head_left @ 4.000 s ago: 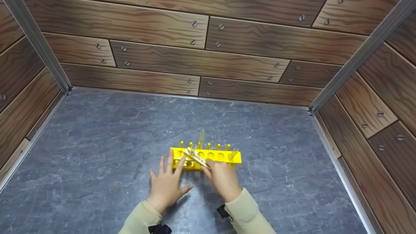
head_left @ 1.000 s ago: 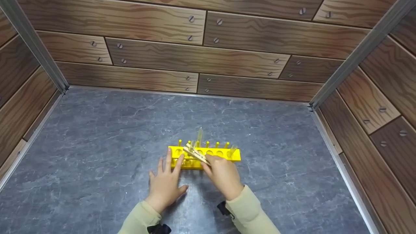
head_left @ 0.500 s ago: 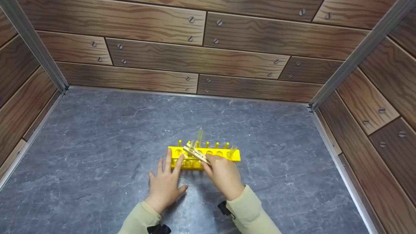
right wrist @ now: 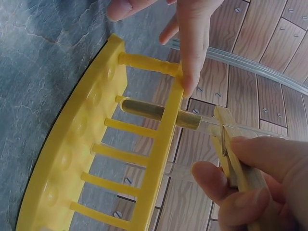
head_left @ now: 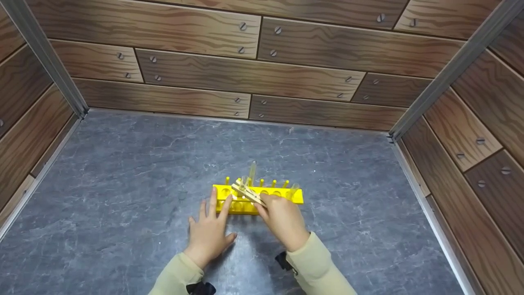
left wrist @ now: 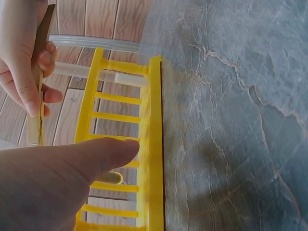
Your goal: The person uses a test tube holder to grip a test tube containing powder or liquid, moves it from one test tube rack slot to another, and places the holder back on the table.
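A yellow test tube rack (head_left: 282,196) stands on the grey surface. My right hand (head_left: 282,219) grips a wooden test tube clamp (head_left: 248,194), its front end at a test tube (right wrist: 159,109) standing in a hole near the rack's left end. Yellowish liquid fills the lower part of that tube, whose rounded bottom is down by the rack's base. My left hand (head_left: 208,235) lies spread with straight fingers; its fingertips touch the left end of the rack's top bar. Whether the clamp's jaws press on the glass cannot be told.
One clear tube (head_left: 253,172) stands up behind the rack among a row of yellow pegs (head_left: 274,183). Another tube (head_left: 293,190) sits in the right end hole. Wood-patterned walls (head_left: 196,69) with metal edging enclose the surface at the back and sides.
The head view has shifted slightly. Both hands, the clamp and the rack keep nearly the same places, with the right forearm turned a little further to the right.
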Action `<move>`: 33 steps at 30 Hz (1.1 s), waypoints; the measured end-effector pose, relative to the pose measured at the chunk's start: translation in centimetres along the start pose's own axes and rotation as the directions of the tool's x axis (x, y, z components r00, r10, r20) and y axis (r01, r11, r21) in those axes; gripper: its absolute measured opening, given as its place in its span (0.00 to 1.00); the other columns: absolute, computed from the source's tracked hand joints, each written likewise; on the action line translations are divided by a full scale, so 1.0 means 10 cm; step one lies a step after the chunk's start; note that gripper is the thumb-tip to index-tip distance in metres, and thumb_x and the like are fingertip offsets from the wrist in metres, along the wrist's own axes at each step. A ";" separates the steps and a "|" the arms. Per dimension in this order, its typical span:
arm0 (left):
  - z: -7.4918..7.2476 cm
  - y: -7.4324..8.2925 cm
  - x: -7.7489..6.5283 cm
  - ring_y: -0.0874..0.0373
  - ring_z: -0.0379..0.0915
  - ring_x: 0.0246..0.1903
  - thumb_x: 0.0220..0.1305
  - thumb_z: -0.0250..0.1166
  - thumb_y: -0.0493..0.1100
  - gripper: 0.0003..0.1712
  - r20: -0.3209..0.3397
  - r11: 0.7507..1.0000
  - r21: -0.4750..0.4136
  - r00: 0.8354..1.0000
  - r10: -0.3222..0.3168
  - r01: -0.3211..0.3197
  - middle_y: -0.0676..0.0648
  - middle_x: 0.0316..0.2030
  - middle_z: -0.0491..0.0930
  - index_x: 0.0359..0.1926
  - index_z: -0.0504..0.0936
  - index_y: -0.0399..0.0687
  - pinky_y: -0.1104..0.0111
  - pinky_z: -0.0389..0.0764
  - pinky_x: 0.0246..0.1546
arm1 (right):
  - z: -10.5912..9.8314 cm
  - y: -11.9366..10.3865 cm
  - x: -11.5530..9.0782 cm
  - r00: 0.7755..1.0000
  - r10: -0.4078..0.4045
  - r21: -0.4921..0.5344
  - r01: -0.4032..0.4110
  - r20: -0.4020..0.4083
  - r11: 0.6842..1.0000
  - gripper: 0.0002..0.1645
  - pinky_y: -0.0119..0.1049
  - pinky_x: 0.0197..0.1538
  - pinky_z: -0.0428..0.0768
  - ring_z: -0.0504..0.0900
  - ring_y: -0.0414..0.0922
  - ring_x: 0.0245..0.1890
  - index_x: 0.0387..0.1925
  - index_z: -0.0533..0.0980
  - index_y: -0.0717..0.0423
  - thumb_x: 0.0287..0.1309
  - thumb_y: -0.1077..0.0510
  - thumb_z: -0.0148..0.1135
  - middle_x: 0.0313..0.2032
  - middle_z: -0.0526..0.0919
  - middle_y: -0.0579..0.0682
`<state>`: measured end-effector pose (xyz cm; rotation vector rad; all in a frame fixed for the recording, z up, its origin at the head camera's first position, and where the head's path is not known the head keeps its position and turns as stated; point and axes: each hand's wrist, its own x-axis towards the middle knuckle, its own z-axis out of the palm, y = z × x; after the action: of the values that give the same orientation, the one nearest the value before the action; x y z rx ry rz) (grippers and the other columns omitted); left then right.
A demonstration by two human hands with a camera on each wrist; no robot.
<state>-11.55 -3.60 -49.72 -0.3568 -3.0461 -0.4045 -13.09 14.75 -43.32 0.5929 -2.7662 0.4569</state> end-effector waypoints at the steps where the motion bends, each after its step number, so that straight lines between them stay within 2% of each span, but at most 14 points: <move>1: 0.00 0.00 0.00 0.29 0.55 0.60 0.46 0.69 0.64 0.58 0.002 1.000 -0.001 1.000 -0.002 0.002 0.34 0.71 0.38 0.73 0.50 0.55 0.31 0.65 0.44 | 0.00 0.00 0.00 1.000 0.000 0.000 0.000 0.001 1.000 0.10 0.28 0.18 0.68 0.65 0.37 0.14 0.27 0.77 0.54 0.59 0.52 0.61 0.17 0.74 0.44; 9: 0.00 0.01 0.00 0.29 0.54 0.61 0.47 0.69 0.63 0.57 0.028 1.000 -0.023 1.000 -0.012 0.013 0.35 0.71 0.37 0.73 0.49 0.55 0.30 0.62 0.46 | -0.04 -0.01 -0.01 1.000 -0.003 -0.018 0.003 0.003 1.000 0.10 0.28 0.18 0.70 0.67 0.37 0.15 0.29 0.78 0.55 0.58 0.52 0.62 0.18 0.75 0.44; 33: 0.02 0.00 0.00 0.29 0.55 0.60 0.46 0.70 0.63 0.58 0.005 1.000 -0.017 1.000 -0.010 0.010 0.34 0.71 0.37 0.72 0.51 0.54 0.30 0.64 0.45 | -0.08 -0.02 -0.01 1.000 0.003 0.024 -0.003 -0.007 1.000 0.10 0.27 0.18 0.69 0.68 0.36 0.15 0.31 0.80 0.56 0.59 0.53 0.62 0.20 0.77 0.45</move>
<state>-11.60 -3.56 -49.89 -0.3447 -3.0525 -0.4309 -12.77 14.95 -42.55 0.5914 -2.7593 0.4929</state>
